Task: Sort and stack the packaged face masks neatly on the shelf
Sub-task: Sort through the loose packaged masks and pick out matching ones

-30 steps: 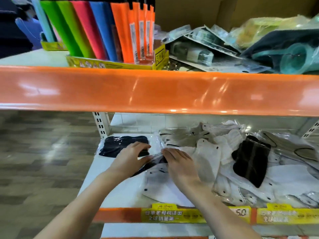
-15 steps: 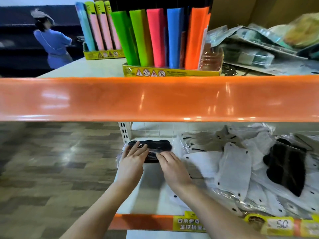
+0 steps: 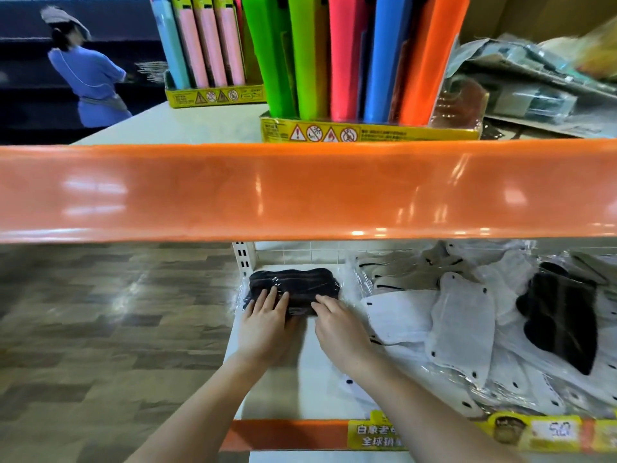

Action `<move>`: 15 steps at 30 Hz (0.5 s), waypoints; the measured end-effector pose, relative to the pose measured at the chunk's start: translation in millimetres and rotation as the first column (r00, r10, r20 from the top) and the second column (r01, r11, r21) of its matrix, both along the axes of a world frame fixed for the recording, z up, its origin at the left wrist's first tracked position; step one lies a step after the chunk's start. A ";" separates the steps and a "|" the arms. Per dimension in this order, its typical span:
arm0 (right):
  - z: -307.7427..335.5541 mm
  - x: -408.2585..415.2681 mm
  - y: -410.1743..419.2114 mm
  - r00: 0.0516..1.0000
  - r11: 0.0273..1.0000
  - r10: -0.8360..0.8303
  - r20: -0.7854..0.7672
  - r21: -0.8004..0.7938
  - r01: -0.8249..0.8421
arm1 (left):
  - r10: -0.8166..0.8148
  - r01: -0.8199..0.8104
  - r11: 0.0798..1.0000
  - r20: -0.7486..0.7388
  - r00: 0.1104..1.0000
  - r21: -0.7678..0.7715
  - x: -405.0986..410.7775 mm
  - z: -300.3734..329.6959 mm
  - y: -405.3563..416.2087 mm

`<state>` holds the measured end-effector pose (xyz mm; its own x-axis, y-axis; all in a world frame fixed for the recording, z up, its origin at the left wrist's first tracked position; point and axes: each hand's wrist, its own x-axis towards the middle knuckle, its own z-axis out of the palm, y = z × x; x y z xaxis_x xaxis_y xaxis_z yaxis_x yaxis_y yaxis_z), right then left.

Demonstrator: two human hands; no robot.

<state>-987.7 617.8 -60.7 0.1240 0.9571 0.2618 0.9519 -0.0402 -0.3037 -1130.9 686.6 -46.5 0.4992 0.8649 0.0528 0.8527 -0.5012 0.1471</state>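
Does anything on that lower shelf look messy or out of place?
Yes. One black mask pack lies tilted among the jumbled white mask packs on the right, apart from the black mask stack at the back left, which the left hand and right hand touch.

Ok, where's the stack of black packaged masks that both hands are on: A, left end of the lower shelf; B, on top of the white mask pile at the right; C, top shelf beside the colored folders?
A: the black mask stack sits at the lower shelf's left end, with the left hand and right hand resting fingers on it.

yellow box (image 3: 367, 132) shows warning triangles; yellow shelf label (image 3: 377, 436) reads 白象.
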 end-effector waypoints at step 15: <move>11.8 -6.2 8.6 0.996 0.974 -0.012 0.087 -0.223 0.032 | 0.032 -0.032 0.998 0.001 0.999 -0.051 8.2 2.6 15.3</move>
